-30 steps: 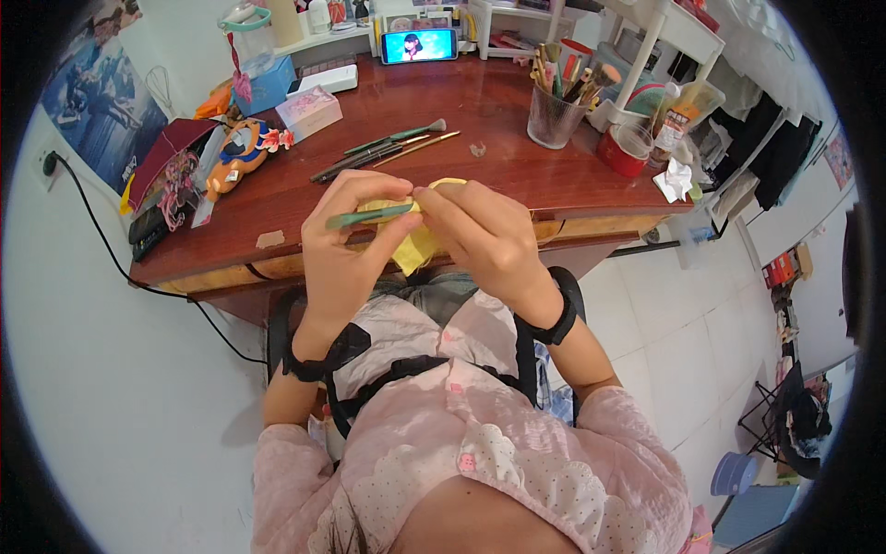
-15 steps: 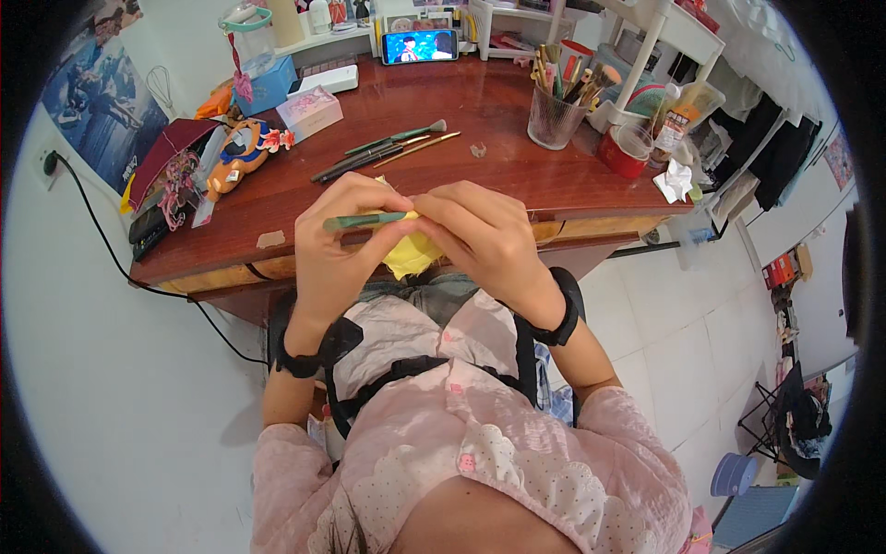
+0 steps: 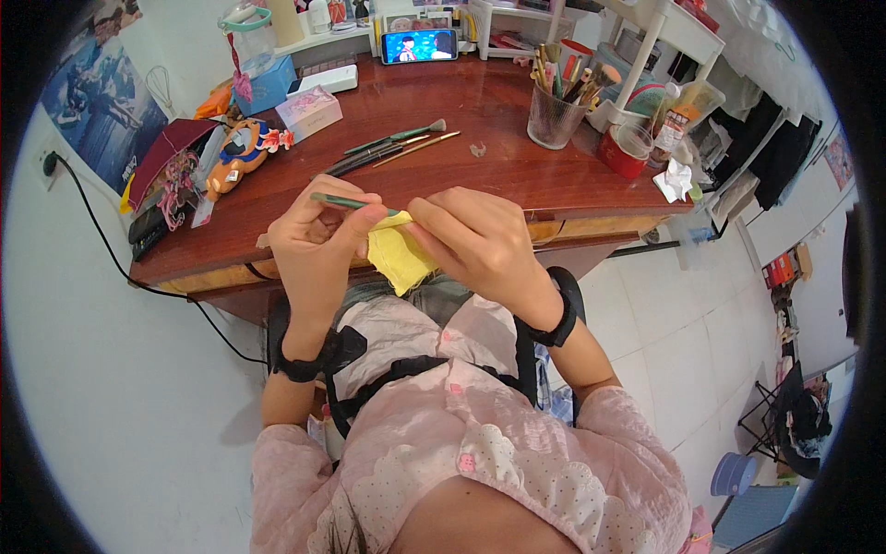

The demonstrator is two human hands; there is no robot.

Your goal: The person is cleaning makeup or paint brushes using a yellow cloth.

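Note:
My left hand (image 3: 316, 242) pinches a green-handled makeup brush (image 3: 340, 200) between thumb and fingers, one end of it sticking out to the left. At the brush's other end, my right hand (image 3: 484, 242) is closed on a yellow cloth (image 3: 399, 260) wrapped about the handle, and the rest of the cloth hangs down between my hands. Both hands are held above the desk's front edge, over my lap. The brush's right end is hidden by the cloth and the right fingers. Several makeup brushes (image 3: 392, 150) lie on the desk just beyond my hands.
On the reddish-brown desk (image 3: 498, 175), a ribbed glass cup (image 3: 552, 125) holds more brushes. Right of it are a red jar (image 3: 624, 152) and crumpled white tissue (image 3: 676, 180). A phone (image 3: 420, 46) stands at the back. To the left lie a pink box (image 3: 310, 113) and an orange plush toy (image 3: 242, 155).
My left hand has moved left with the brush, which now tilts down to the right. More of the yellow cloth shows between my hands. My right hand has shifted only slightly.

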